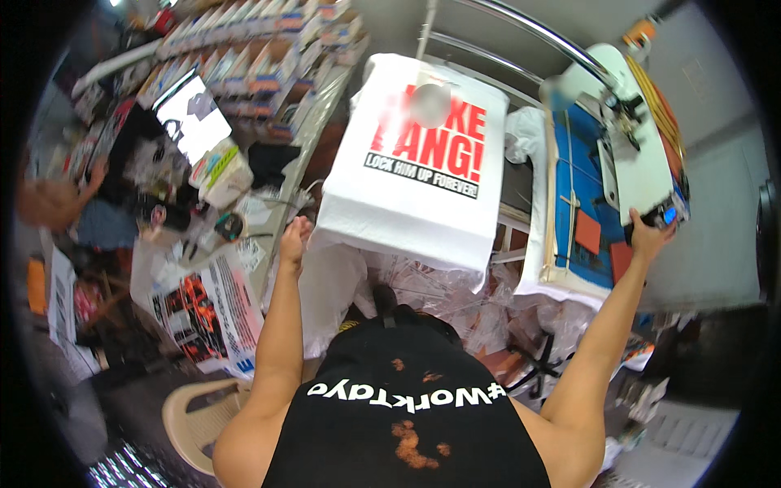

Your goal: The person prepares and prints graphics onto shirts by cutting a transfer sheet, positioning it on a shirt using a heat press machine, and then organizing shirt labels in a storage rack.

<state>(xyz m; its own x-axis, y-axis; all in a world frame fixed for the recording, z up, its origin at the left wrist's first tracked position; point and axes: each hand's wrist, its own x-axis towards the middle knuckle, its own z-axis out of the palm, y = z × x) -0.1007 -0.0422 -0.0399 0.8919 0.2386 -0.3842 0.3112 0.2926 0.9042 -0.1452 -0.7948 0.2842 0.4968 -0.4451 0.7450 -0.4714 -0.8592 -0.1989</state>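
Observation:
A white T-shirt (411, 220) lies spread on a board in the middle, with red lettering and a black band printed on it. My left hand (294, 234) is closed beside its front left corner, on something too hidden to make out. My right hand (651, 234) grips a black handle beside a small lit display (670, 215) on the pale upper plate (626, 163) of a press at the right. Next to that plate is a blue screen frame (573, 138) with orange pads, over white cloth.
A cluttered table (277, 203) with a lit screen (195, 114) runs along the left, backed by card-filled racks (244, 65). Another person (53, 203) is at the far left. A metal rail (537, 32) crosses the back. A plastic chair (187, 407) and crumpled clear plastic (431, 285) are below.

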